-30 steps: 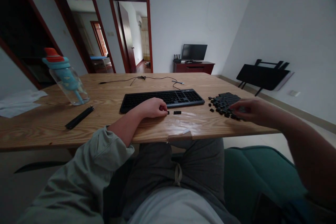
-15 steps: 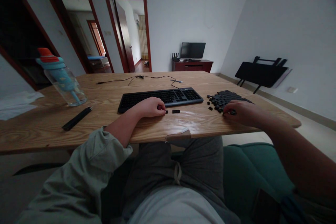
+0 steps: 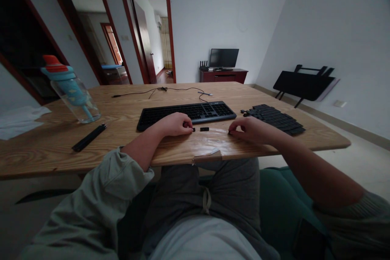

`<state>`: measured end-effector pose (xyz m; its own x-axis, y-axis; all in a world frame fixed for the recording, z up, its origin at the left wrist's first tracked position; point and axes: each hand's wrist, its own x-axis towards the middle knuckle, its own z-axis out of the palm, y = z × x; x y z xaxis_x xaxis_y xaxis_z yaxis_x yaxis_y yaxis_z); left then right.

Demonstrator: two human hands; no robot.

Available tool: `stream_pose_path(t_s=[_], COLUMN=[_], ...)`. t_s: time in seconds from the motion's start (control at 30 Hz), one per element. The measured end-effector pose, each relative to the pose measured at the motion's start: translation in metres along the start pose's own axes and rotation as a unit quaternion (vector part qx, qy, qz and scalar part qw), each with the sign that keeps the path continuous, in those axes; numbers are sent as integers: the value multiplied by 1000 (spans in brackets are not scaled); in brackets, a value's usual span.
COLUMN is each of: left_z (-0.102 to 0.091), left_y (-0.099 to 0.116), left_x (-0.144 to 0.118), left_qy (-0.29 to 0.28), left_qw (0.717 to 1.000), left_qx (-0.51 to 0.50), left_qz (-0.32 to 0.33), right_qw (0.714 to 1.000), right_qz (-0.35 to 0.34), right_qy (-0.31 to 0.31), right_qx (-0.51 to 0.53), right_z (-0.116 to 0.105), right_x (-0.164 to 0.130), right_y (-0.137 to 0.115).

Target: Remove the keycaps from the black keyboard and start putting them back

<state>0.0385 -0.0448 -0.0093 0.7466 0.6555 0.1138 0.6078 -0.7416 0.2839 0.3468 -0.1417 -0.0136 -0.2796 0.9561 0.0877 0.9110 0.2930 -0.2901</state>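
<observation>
On the wooden table [image 3: 128,146], my left hand [image 3: 175,124] rests as a loose fist against the front edge of a black keyboard [image 3: 195,111]. Its fingertips touch a small black keycap [image 3: 193,130], and a second loose keycap [image 3: 204,129] lies just to the right. My right hand [image 3: 250,130] sits on the table right of those, fingers pinched on what looks like a small dark keycap at its fingertips. A pile of black keycaps [image 3: 274,115] lies behind and to the right of that hand.
A clear water bottle [image 3: 71,91] with a teal and orange lid stands at the left, with a black stick [image 3: 89,137] in front of it. White paper [image 3: 18,120] lies far left. A cable [image 3: 170,89] runs behind the keyboard. A shiny taped patch [image 3: 210,146] marks the near edge.
My right hand has left the keycap pile and moved left to the table in front of the keyboard. My left hand has stayed put.
</observation>
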Motion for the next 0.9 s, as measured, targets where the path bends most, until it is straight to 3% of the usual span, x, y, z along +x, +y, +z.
stream_pose_path(t_s=[0.27, 0.43, 0.53, 0.67, 0.77, 0.9], left_z=[-2, -3, -1, 1, 1, 0], left_y=[5, 5, 1, -2, -1, 0], left_x=[-1, -2, 0, 1, 1, 0], left_qy=[-6, -6, -4, -2, -2, -2], left_qw=[1000, 1000, 1000, 1000, 1000, 1000], left_qx=[-1, 8, 8, 2, -2, 3], left_qz=[-5, 0, 6, 8, 0, 8], right_qw=[1000, 999, 999, 996, 996, 996], right_qz=[-29, -40, -37, 19, 23, 29], right_qy=[-9, 1, 35, 77, 63, 21], right_qx=[-8, 5, -2, -40, -63, -78], right_z=[4, 7, -4, -32, -47, -46], right_x=[30, 38, 31, 13, -4, -18], right_y=[-21, -20, -7, 21, 41, 60])
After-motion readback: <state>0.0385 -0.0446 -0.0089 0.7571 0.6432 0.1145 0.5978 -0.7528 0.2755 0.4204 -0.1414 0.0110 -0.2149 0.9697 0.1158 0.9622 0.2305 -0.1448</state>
